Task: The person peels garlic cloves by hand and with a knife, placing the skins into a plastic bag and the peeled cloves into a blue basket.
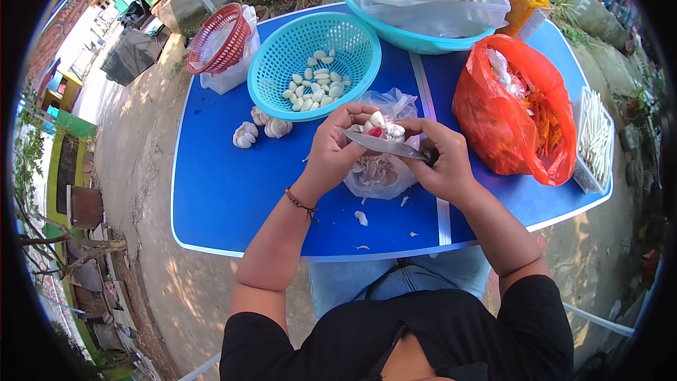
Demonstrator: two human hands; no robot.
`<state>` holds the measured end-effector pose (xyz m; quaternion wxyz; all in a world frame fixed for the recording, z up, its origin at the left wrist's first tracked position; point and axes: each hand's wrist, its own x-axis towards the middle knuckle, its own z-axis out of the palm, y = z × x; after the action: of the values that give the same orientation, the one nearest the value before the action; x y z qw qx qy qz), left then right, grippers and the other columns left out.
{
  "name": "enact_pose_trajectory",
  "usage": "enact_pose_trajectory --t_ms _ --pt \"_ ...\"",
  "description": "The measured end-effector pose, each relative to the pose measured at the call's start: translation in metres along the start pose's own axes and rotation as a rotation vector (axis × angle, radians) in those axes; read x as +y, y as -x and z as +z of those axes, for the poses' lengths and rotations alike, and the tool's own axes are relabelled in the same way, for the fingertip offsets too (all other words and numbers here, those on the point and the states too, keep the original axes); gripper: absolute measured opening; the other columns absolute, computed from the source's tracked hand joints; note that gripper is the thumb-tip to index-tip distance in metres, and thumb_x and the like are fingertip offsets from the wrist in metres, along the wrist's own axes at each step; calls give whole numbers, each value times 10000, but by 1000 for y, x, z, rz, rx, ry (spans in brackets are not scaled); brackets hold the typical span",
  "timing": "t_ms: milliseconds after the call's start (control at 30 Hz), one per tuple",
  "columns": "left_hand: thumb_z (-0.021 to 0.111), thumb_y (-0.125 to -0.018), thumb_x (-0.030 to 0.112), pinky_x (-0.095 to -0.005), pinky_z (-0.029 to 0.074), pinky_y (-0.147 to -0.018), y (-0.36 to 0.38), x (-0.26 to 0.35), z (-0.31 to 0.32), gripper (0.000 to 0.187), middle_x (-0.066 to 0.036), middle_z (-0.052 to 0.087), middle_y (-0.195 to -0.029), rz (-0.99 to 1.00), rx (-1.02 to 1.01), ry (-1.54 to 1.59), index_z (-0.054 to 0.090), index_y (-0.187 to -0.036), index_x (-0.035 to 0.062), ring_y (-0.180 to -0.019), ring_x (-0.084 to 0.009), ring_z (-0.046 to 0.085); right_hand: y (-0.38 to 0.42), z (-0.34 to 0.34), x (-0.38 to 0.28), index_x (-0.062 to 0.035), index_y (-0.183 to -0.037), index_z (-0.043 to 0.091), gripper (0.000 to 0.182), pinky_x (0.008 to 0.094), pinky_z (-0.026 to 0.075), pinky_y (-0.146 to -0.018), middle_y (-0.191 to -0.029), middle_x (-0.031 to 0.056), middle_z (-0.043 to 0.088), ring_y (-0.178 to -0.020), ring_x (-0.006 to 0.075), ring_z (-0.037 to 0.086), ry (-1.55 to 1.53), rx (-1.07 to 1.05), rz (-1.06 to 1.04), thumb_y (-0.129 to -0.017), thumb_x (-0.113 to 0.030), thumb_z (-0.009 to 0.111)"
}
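Observation:
Above a clear plastic bag of garlic skins (379,173), both hands meet around a partly separated garlic bulb (390,128). My left hand (340,140) pinches the bulb from the left, its fingers closed on it. My right hand (441,155) is wrapped round the dark handle of a knife (386,144), whose blade points left across the front of the bulb. Its fingers also touch the bulb's right side. A small red spot shows beside the cloves. Whole garlic bulbs (245,135) lie left of the hands. Peeled cloves (317,89) rest in a turquoise basket (261,63).
On the blue table (233,204), a red basket (236,46) stands at the back left. A turquoise basin (423,44) holding clear containers is at the back. A red plastic bag (486,127) and a box of white sticks (594,134) stand at the right. Skin scraps lie near the front edge.

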<state>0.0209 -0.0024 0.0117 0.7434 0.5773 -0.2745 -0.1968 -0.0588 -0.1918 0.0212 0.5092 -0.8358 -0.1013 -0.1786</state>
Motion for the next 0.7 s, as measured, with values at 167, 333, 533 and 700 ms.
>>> enact_pose_trajectory --t_ms 167,333,533,700 --pt "651 -895 149 -253 574 -734 2 5 1 361 -101 593 -1097 -95 -46 28 515 -1180 -25 -925 -139 644 0 1 6 -24 -1080 614 384 261 470 -552 -831 94 642 -626 158 601 -47 50 -7 -708 42 681" --pt "692 -868 156 -233 552 -724 4 -3 0 367 -90 611 -1072 -75 -123 -72 538 -1164 4 -900 -124 648 0 0 0 -25 -1082 609 397 276 475 -563 -842 104 631 -661 180 606 -38 37 -34 -697 39 680" --pt "807 -749 174 -270 528 -794 9 0 8 536 -117 610 -1088 82 -177 -424 521 -1174 16 -935 -155 643 0 -1 2 -14 -1053 619 379 300 493 -617 -842 118 620 -705 222 621 75 20 -71 -683 9 695" --pt "765 -777 155 -331 513 -823 9 -8 26 613 -137 565 -1138 285 -96 -707 413 -1258 12 -965 -244 623 0 0 1 -8 -1058 626 382 305 495 -634 -826 116 615 -711 231 624 29 71 -14 -683 6 698"
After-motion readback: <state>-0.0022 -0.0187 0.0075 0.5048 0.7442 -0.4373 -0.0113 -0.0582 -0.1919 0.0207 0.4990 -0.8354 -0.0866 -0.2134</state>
